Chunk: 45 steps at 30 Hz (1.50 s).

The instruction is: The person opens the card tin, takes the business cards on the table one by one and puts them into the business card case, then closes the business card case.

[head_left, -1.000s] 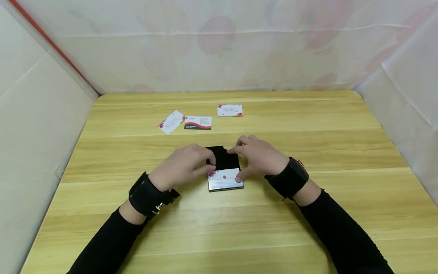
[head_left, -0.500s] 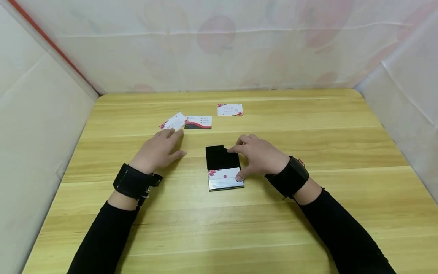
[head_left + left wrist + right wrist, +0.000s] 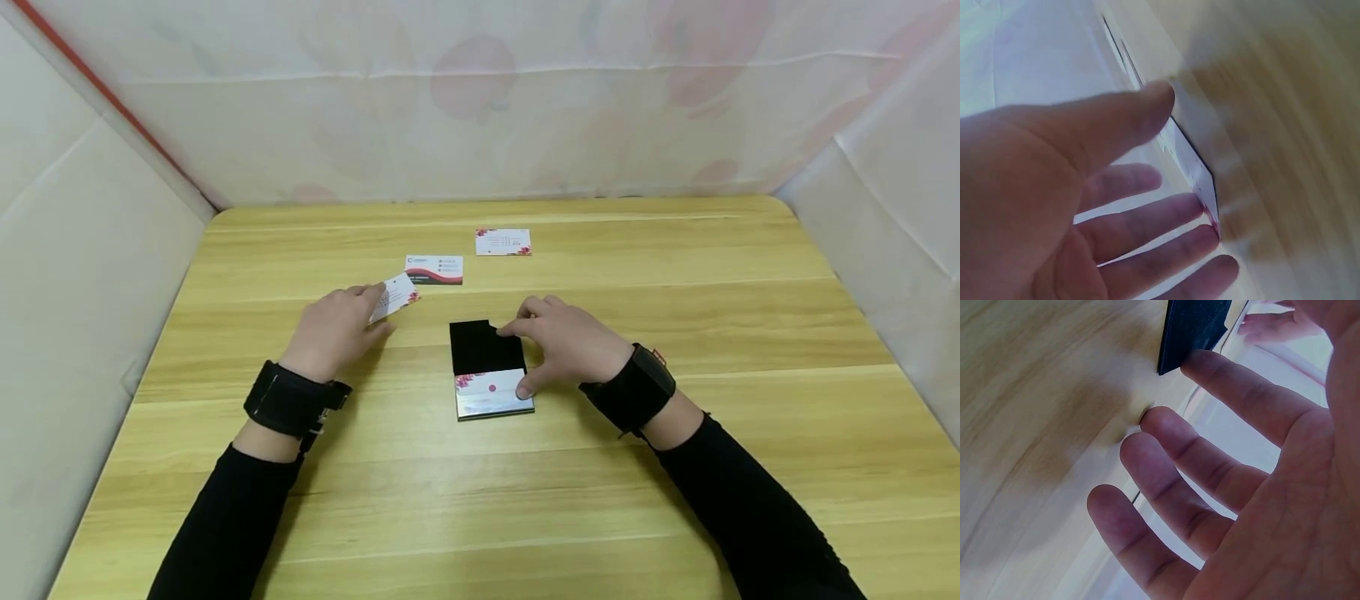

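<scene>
In the head view a business card holder lies unfolded on the table, its black flap pointing away and a white card with pink flowers on its silvery base. My right hand steadies it: the index fingertip touches the flap's edge and the thumb presses on the card's right side. Left of the holder, my left hand rests its extended fingers on a white flowered business card. In the left wrist view the fingertips meet that card, with the thumb apart from them.
A white, red and black business card lies just beyond the left hand's card. Farther back is another white flowered card. Pale patterned cloth walls border the wooden table at the back and sides.
My left hand has left the card holder, reached out to the leftmost card, and slid it toward me and slightly right, turning it. The right hand and holder have stayed put.
</scene>
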### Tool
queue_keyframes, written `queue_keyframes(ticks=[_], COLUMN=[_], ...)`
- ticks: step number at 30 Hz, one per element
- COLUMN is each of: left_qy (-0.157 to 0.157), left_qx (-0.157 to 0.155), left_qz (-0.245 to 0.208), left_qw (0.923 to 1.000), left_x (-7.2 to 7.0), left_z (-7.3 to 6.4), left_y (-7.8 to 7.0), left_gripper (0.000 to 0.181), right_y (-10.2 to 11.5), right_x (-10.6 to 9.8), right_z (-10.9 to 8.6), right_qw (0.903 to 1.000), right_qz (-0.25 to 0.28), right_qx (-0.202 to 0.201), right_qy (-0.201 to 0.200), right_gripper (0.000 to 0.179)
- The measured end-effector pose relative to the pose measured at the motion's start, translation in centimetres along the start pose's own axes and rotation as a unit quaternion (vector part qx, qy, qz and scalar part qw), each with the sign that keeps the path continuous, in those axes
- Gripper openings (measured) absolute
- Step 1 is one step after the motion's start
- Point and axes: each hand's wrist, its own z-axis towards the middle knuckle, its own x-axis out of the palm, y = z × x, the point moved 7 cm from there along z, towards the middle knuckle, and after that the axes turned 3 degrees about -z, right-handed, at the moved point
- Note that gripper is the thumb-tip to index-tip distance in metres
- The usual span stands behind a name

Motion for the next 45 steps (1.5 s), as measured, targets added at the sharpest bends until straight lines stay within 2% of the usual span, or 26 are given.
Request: queue_keyframes(ticks=[5,13,20,24,28,33,37,40,45], left_qy=[-0.025,-0.068,-0.073,-0.079,-0.059,-0.015,-0.003,-0.016,-0.043], left_qx=[0.021,0.061,0.073,0.075,0.071,0.066,0.066,0.076,0.098], left_qz=[0.014,0.035,0.029,0.017,0.003,-0.020,-0.019,-0.022,-0.056], left_qw=[0.9994,0.9953,0.9943,0.9939,0.9958,0.9975,0.9976,0.9967,0.9926], left_x=[0.1,-0.2,-0.3,-0.6,-0.4,-0.1,-0.2,-0.3,-0.8], left_z=[-0.2,-0.1,0.2,0.4,0.7,0.8,0.8,0.9,0.7], left_y=[-0.1,-1.2,-1.6,-1.7,-1.8,-2.0,-2.3,-2.7,-3.4], left_gripper=[0.058,0.044,0.041,0.049,0.064,0.080,0.067,0.050,0.030], right_y=[0.2,0.2,0.1,0.0,-0.1,-0.1,-0.1,-0.1,-0.2], right_x=[0.2,-0.1,0.1,0.1,0.0,0.1,0.0,-0.1,-0.1], right_z=[-0.1,-0.1,-0.2,-0.2,-0.2,-0.2,-0.1,0.0,-0.1], right_qw=[1.0000,1.0000,1.0000,1.0000,1.0000,1.0000,1.0000,0.9999,0.9999], right_qz=[0.002,-0.003,0.003,0.001,-0.002,-0.001,-0.003,-0.008,-0.009], right_qx=[-0.001,-0.003,0.000,0.002,0.001,0.000,-0.002,-0.007,-0.005], right_qy=[0.006,0.003,0.008,0.005,0.000,0.003,0.000,-0.004,0.000], right_gripper=[0.083,0.083,0.085,0.085,0.085,0.085,0.085,0.084,0.084])
